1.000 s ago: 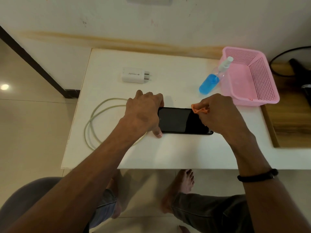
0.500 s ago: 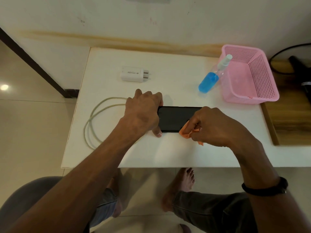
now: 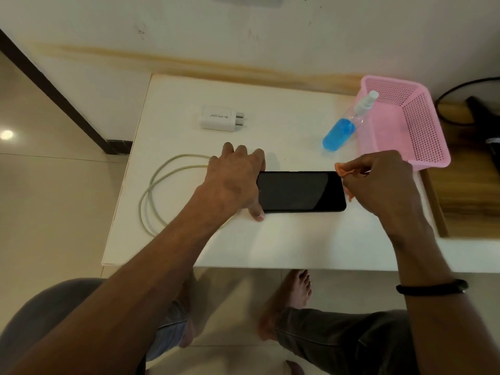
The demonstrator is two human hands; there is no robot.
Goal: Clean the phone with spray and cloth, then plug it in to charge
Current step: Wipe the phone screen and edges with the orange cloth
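A black phone (image 3: 300, 191) lies flat, screen up, in the middle of the white table (image 3: 284, 239). My left hand (image 3: 234, 180) pins its left end, fingers over the far edge and thumb at the near edge. My right hand (image 3: 378, 182) is at the phone's right end, closed on a small orange cloth (image 3: 343, 171) that pokes out by the phone's far right corner. A spray bottle (image 3: 342, 128) with blue liquid leans against a pink basket. A white charger plug (image 3: 220, 121) lies at the back; a pale coiled cable (image 3: 162, 190) lies left of the phone.
The pink mesh basket (image 3: 422, 125) stands at the table's right back. A wooden surface (image 3: 470, 196) with a black cord adjoins on the right. The wall runs along the table's far edge. My knees and bare feet show under the near edge.
My right hand swept the cloth from the phone's near middle edge to its far right end, uncovering most of the screen. My left hand stayed on the left end.
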